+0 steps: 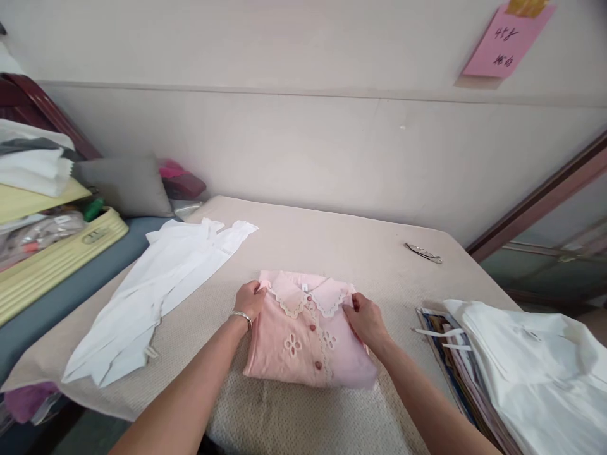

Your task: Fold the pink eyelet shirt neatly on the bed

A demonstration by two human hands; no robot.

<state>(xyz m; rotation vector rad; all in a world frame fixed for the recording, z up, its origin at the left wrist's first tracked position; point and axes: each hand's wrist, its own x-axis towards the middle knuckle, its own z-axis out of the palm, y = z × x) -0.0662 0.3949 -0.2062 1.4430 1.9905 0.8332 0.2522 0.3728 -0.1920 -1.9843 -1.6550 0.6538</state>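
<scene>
1. Several boxes and bags sit stacked at the far left of the frame on a pale yellow tray (pixel 61 256), with a grey cushion (pixel 126 186) behind them.
2. Left of centre, a white garment (pixel 152 297) lies spread flat on the beige table cover (pixel 332 240), apart from the hands.
3. At centre, the left hand (pixel 249 302), a bangle on its wrist, grips the left shoulder edge of the folded pink blouse (pixel 303 332), fingers curled over the fold.
4. The pink blouse lies on the table cover just in front of the person, collar away from them, buttons up.
5. The right hand (pixel 365 319) pinches the blouse's right shoulder edge beside the lace collar.
6. Upper right of centre, small metal snips (pixel 423 253) lie well apart from the blouse.
7. At the lower right, a stack of white garments (pixel 531 366) rests on printed sheets.
8. Judged risk: uneven pull from either hand could skew the fold or crease the collar; a lifted blouse could fall open, since only its top edge is held.
</scene>
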